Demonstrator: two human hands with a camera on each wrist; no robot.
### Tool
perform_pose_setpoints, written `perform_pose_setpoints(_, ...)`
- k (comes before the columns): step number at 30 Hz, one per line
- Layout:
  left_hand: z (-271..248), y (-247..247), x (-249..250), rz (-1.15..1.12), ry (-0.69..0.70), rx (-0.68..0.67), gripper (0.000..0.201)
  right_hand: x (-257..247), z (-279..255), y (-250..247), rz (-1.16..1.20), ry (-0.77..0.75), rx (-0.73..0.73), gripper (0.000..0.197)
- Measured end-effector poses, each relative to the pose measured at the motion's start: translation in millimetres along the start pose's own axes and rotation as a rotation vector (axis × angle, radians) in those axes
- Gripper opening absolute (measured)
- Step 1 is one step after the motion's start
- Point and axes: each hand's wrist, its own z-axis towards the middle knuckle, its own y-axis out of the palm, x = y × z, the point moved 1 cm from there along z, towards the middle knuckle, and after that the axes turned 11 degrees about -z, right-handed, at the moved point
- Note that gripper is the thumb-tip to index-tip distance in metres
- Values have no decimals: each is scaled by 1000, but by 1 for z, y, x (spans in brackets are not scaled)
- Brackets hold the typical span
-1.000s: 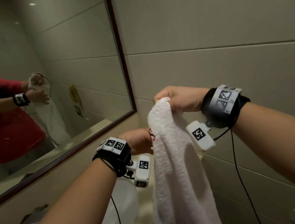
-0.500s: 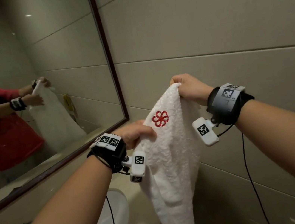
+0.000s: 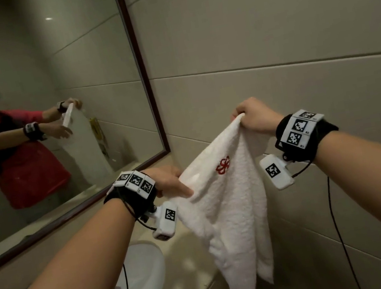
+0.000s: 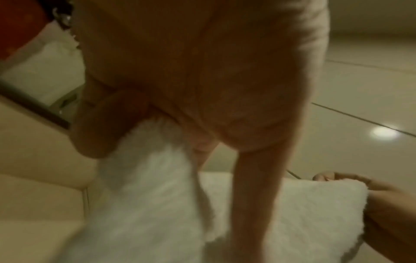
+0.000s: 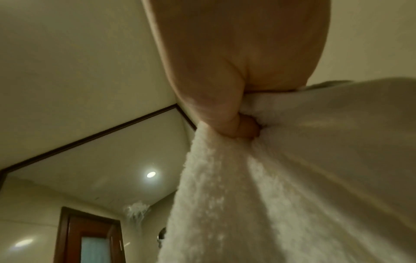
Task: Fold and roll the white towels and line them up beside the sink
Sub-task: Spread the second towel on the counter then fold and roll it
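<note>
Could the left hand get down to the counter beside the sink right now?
Probably not freely: the left hand is pinching the towel, held up over the counter with the right hand.

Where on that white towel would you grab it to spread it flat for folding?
At the two ends of its top edge, coming from above, as both hands do now. The right hand pinches one end of the towel high; the left hand grips the other end lower. Held there, the cloth hangs freely with the red emblem facing the person, so it should probably lay down flat.
</note>
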Motion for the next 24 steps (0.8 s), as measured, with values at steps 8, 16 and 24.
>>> perform_pose_setpoints(8,8,-28,-22,358,-41,611,21,26,8,42,-262,-12,-130,23)
perform_pose_setpoints(16,22,-28,-78,145,-135,401,26,32,31,92,-345,-22,-303,9)
perform_pose_setpoints(24,39,-31,-126,87,-233,-18,33,24,46,148,-516,18,-443,17)
